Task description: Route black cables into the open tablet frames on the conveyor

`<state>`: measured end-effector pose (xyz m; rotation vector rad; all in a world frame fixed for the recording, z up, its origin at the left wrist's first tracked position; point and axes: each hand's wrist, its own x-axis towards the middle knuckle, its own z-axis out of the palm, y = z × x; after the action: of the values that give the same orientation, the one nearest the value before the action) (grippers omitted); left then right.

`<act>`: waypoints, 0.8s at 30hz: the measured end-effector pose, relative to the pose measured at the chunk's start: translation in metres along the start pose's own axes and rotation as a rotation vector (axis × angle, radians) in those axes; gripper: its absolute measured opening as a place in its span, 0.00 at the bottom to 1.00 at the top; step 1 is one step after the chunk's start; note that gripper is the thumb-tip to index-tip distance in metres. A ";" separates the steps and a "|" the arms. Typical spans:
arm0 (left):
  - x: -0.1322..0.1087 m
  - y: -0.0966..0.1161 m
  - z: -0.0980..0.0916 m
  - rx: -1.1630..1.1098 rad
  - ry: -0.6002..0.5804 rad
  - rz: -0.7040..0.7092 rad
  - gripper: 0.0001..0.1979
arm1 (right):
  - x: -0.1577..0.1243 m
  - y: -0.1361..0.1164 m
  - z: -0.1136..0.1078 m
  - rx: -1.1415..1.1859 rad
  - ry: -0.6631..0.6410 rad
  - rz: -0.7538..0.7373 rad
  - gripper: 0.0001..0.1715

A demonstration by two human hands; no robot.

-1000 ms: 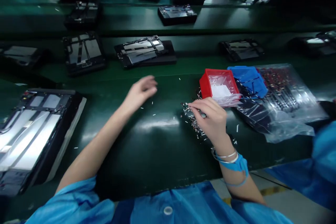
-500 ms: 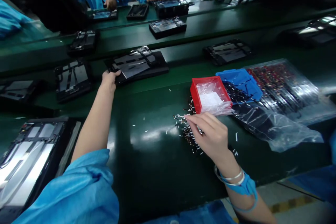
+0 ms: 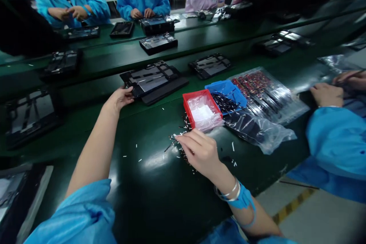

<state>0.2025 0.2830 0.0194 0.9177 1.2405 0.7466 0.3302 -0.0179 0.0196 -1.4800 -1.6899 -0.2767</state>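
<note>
My left hand (image 3: 121, 97) grips the near left corner of an opened tablet (image 3: 151, 77), its inner parts facing up. The tablet is tilted and partly covers a flat black tray (image 3: 166, 89) under it. My right hand (image 3: 198, 150) is closed in a pinch over a pile of small dark parts with white tabs (image 3: 185, 157). A thin dark strip (image 3: 170, 146) shows at its fingertips, seemingly a small cable with a white tab. Fingers hide part of the pile. Just behind the pile stands a red bin (image 3: 185, 103) with clear plastic bags inside.
A blue bin (image 3: 241, 101) of black cables adjoins the red one. Beyond lie a clear sheet of parts (image 3: 257, 87) and a plastic bag (image 3: 265, 131). More opened tablets (image 3: 210, 65) line the belt. A co-worker's hand (image 3: 327, 94) is at the right.
The view has swung right. My left hand has raised the tablet and shifted it left relative to the black tray. My right hand still pinches over the pile, a dark strip now showing.
</note>
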 end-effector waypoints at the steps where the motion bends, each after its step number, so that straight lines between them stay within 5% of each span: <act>1: 0.001 0.000 0.005 0.002 -0.009 -0.034 0.11 | 0.000 0.000 0.000 -0.003 -0.009 0.005 0.14; 6: -0.002 -0.006 0.034 -0.029 -0.061 -0.134 0.02 | -0.002 0.001 0.001 -0.015 -0.029 0.022 0.14; 13: -0.039 -0.004 0.054 -0.191 -0.116 -0.104 0.06 | -0.002 0.006 0.002 -0.003 -0.013 0.020 0.14; 16: -0.080 -0.003 0.028 -0.245 -0.012 0.007 0.07 | -0.001 0.006 0.001 0.015 0.047 0.027 0.12; 19: -0.148 -0.016 -0.024 -0.247 0.135 0.119 0.09 | 0.002 0.004 -0.003 0.050 0.109 0.068 0.10; 24: -0.276 -0.085 -0.104 -0.095 0.276 0.106 0.06 | 0.002 -0.001 -0.005 0.182 0.129 0.175 0.07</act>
<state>0.0480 0.0209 0.0600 0.8265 1.3913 1.0348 0.3314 -0.0203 0.0248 -1.4316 -1.4341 -0.1181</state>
